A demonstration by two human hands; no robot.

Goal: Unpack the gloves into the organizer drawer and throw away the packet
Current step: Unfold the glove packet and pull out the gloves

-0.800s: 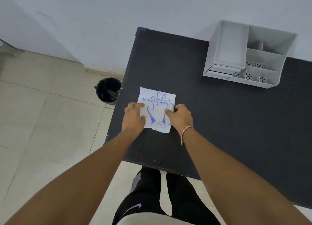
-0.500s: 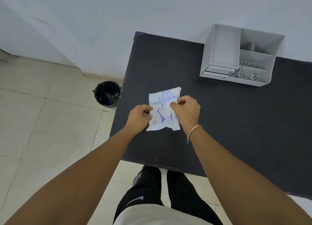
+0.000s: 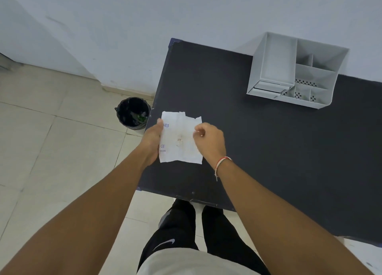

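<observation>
While we hold the packet (image 3: 180,138) upright above the table (image 3: 268,150), left hand (image 3: 152,142) clamps its left edge, right hand (image 3: 209,140) pinches its right edge; the organizer (image 3: 297,72) lies far right of the packet.

Bare arms, red-white wrist thread (image 3: 222,162), black logo trousers (image 3: 175,229).

Looks like a bare office or utility room, not a kitchen or workshop. Evidence: plain pale wall (image 3: 124,26), beige tiled floor (image 3: 51,150), dark matte table (image 3: 289,150) pushed against the wall, grey plastic desk organizer (image 3: 272,68) on it, small black bin (image 3: 133,112) on the floor beside the table.
</observation>
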